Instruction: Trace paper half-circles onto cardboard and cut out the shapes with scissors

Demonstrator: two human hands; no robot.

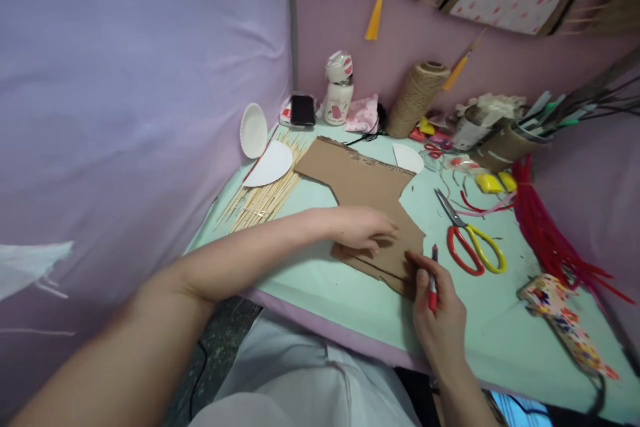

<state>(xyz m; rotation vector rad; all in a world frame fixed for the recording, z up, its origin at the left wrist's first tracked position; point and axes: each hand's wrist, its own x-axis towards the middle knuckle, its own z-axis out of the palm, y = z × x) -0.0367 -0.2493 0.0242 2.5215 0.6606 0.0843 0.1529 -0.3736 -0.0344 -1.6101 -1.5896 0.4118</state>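
A brown cardboard piece (pixel 365 180) with cut, uneven edges lies flat in front of me, and a second cardboard strip (pixel 370 269) shows along its near edge. My left hand (pixel 365 227) rests on the cardboard, fingers loosely bent and apart, with nothing visible in it. At the near right corner, my right hand (pixel 443 307) grips a red marker (pixel 433 287), its tip end pointing away from me. The index finger of that hand touches the cardboard's edge. Scissors (pixel 467 233) with one red and one yellow handle lie to the right.
Bamboo sticks (pixel 265 203) and a white half disc (pixel 273 163) lie left. Behind stand a bottle (pixel 339 100), a twine spool (pixel 415 100) and a cardboard tube (pixel 505 147) holding tools. Red pipe cleaners (pixel 540 227) and a flower-patterned glue gun (pixel 565 320) lie right.
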